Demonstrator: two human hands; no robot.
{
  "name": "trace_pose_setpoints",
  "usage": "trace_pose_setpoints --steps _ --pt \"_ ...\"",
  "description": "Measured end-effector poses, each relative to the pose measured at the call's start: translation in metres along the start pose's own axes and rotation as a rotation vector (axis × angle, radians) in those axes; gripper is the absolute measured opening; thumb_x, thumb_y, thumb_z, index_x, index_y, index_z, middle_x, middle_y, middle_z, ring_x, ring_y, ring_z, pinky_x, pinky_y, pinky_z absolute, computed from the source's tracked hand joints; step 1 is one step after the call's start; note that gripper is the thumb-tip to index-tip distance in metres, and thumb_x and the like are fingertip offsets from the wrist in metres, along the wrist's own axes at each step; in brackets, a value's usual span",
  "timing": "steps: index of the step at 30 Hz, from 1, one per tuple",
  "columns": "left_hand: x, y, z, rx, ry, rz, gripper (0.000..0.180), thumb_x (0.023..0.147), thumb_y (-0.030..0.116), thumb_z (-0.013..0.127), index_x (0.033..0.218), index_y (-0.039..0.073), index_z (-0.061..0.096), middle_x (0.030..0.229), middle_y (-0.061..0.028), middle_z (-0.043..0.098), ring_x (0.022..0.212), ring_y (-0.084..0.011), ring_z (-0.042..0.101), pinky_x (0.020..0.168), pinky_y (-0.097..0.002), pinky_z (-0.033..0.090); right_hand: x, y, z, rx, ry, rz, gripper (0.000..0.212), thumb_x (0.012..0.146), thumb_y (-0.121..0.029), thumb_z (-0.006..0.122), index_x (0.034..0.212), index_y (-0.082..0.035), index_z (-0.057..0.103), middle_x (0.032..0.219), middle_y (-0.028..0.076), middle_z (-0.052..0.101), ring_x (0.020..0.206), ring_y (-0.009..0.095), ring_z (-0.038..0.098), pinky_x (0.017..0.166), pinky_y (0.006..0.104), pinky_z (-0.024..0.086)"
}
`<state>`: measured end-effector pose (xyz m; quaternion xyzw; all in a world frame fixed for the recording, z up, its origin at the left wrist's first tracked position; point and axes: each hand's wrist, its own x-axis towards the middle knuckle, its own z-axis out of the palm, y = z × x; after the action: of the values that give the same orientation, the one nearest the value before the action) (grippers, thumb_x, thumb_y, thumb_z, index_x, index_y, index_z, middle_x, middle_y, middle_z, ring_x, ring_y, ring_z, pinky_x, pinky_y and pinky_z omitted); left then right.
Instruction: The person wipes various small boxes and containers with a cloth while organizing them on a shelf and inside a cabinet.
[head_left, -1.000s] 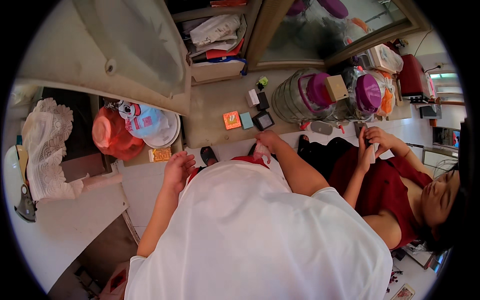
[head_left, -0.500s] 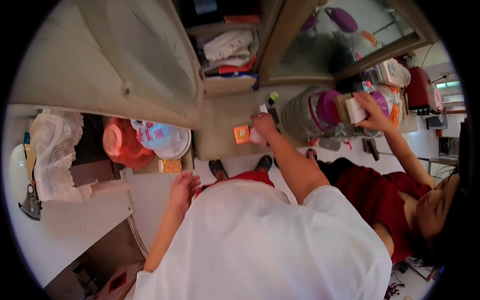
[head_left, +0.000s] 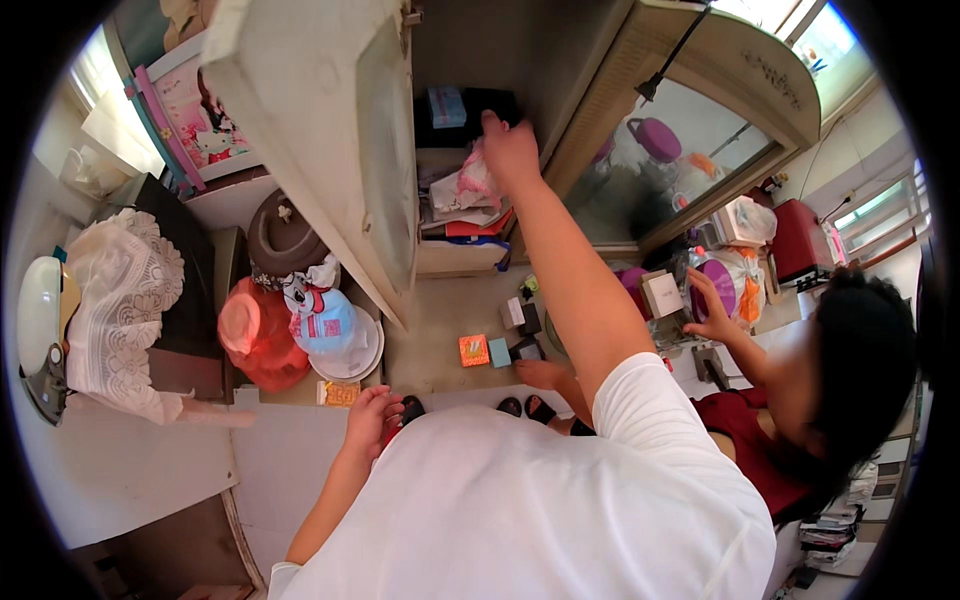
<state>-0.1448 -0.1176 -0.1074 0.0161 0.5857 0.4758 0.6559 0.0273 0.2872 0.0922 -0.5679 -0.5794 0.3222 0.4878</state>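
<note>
My right hand [head_left: 510, 155] is raised inside the open cabinet, its fingers closed on a pink and white cloth [head_left: 480, 182]. The cloth hangs over a drawer of folded papers and bags [head_left: 462, 212]. Just above it, on a black surface, lies a light blue packet [head_left: 447, 106]. Low at my left side, my left hand [head_left: 374, 420] is loosely curled with fingers apart, and nothing shows in it. Below the cabinet, an orange box [head_left: 473, 350], a teal box [head_left: 499, 352] and several small dark and pale boxes [head_left: 513, 313] sit on the ledge.
A white cabinet door [head_left: 320, 130] stands open at left, a mirrored door [head_left: 640, 150] at right. On the right a co-worker's hand [head_left: 545, 374] touches a dark box; the other hand [head_left: 712, 312] is beside a cream box [head_left: 661, 294]. A red basin [head_left: 258, 335] sits left.
My right hand has risen from the ledge into the cabinet with the pink cloth. A teal box now shows beside the orange one. The co-worker has leaned in and let go of the cream box.
</note>
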Motion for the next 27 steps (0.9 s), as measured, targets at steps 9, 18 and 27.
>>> trace_pose_setpoints --steps 9,18,27 --pt "0.009 0.023 -0.003 -0.026 -0.107 -0.002 0.02 0.098 0.013 0.06 0.117 0.011 0.053 0.105 -0.0073 0.067 0.089 -0.0177 0.064 0.075 -0.0328 0.055 0.018 0.025 0.019 -0.049 0.232 0.082 0.061 0.091 -0.04 0.069 0.112 0.016 0.056 0.107 0.029 0.069 0.099 0.036 0.07 0.089 0.0414 0.052" --pt "0.023 0.041 -0.014 0.071 -0.19 -0.044 0.019 0.098 0.014 0.06 0.116 0.011 0.054 0.107 -0.007 0.067 0.09 -0.0173 0.064 0.076 -0.0309 0.054 -0.022 -0.007 0.022 0.088 0.455 0.083 0.054 0.092 -0.031 0.063 0.12 0.011 0.048 0.114 0.032 0.065 0.104 0.043 0.067 0.096 0.0439 0.05" --pt "0.012 0.069 0.02 0.516 -0.685 0.032 0.039 0.101 0.021 0.06 0.135 0.003 0.053 0.129 -0.0113 0.066 0.116 -0.023 0.064 0.095 -0.0368 0.053 -0.182 0.024 -0.056 0.681 0.046 0.413 0.03 0.093 -0.016 0.062 0.116 0.0 0.05 0.094 0.011 0.059 0.074 0.02 0.062 0.066 0.0357 0.053"
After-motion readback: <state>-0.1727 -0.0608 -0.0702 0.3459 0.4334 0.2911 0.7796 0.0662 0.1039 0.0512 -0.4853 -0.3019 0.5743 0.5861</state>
